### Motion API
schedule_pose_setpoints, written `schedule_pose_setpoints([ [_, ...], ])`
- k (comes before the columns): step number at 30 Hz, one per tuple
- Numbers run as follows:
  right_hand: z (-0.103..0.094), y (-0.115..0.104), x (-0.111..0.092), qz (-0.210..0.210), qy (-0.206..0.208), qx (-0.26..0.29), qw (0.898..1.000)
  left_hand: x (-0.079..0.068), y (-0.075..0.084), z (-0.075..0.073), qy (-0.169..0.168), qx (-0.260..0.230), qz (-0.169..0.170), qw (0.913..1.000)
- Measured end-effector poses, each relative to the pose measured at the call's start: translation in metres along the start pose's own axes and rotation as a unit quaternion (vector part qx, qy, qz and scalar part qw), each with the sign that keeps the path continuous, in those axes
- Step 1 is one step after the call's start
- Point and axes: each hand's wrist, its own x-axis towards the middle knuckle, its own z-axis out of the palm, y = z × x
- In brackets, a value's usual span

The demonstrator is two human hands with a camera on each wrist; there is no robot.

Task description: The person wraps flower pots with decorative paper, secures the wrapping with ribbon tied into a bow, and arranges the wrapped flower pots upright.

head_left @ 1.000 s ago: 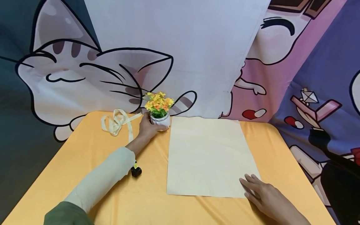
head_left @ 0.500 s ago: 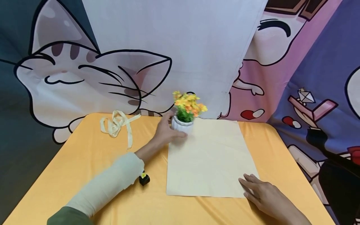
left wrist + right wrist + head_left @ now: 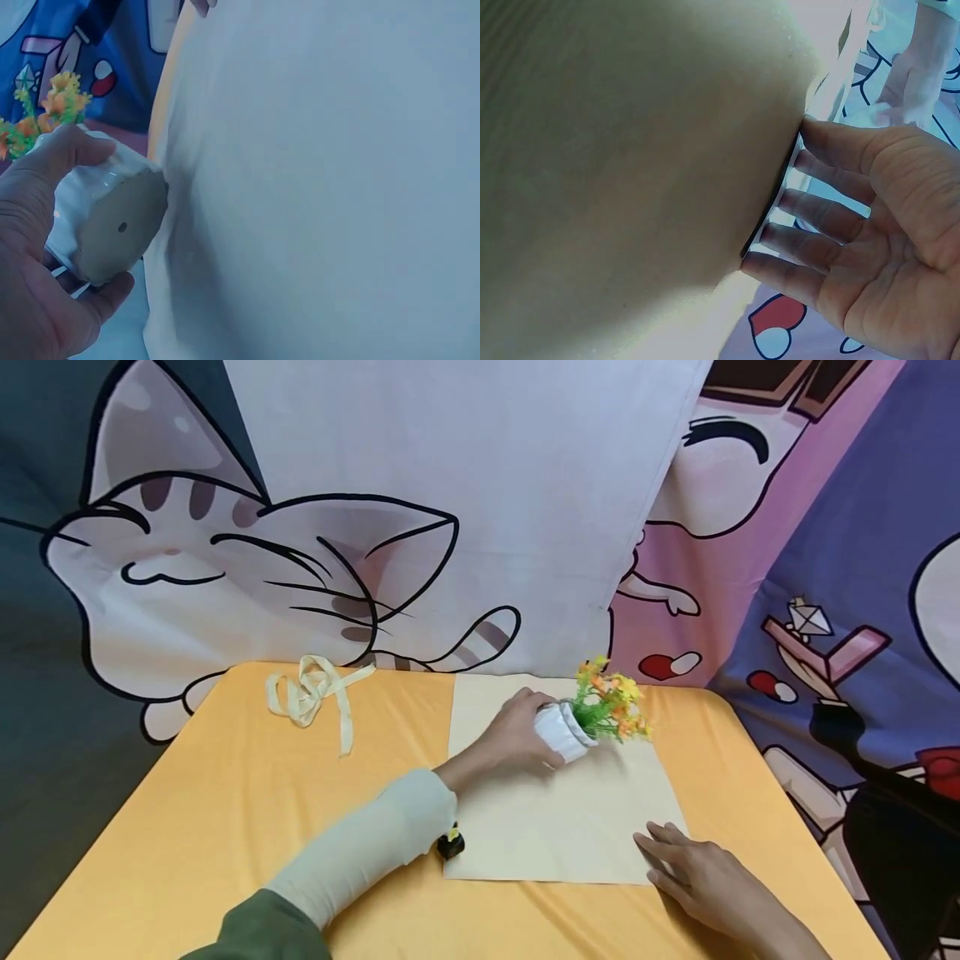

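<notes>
My left hand [image 3: 513,731] grips a small white flowerpot [image 3: 564,732] of yellow and orange flowers [image 3: 613,697]. The pot leans over to the right above the far part of a cream sheet [image 3: 555,827]. Its flat underside [image 3: 124,225], with a small hole in the middle, faces the left wrist camera, and thumb and fingers lie round its wall. At the near right corner of the sheet my right hand [image 3: 701,872] rests palm down, fingers nearly straight. The right wrist view shows that hand's fingertips [image 3: 757,259] on the surface, holding nothing.
A loose cream ribbon [image 3: 318,693] lies in loops at the back left of the table, which has a yellow cloth [image 3: 187,810]. A small black object [image 3: 451,845] shows under the left cuff. Cartoon-printed curtains [image 3: 480,460] stand behind and to the right.
My left hand has carried the flowerpot rightward from beside the sheet to above it and tipped it over to the right. My right hand has stayed at the sheet's corner.
</notes>
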Motion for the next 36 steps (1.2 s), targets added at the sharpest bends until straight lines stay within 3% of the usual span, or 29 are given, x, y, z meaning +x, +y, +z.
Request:
schedule_pose_setpoints([
  [7, 0.005, 0.0, -0.002, 0.019, -0.019, 0.013, 1.0, 0.018, 0.03, 0.027, -0.045, 0.08, 0.042, 0.9949],
  [13, 0.006, 0.0, 0.001, 0.038, -0.036, 0.032, 0.998, 0.036, 0.05, 0.047, -0.052, 0.111, 0.054, 0.991],
  [20, 0.008, 0.0, 0.001, 0.022, -0.022, 0.013, 0.999, 0.045, 0.065, 0.066, -0.062, 0.157, 0.061, 0.9837],
  [26, 0.006, -0.002, 0.001, 0.02, -0.019, 0.002, 1.0, 0.043, 0.067, 0.071, -0.062, 0.163, 0.053, 0.9833],
  [36, 0.002, -0.002, 0.003, 0.019, -0.018, 0.001, 1.0, 0.037, 0.064, 0.063, -0.067, 0.14, 0.044, 0.9869],
])
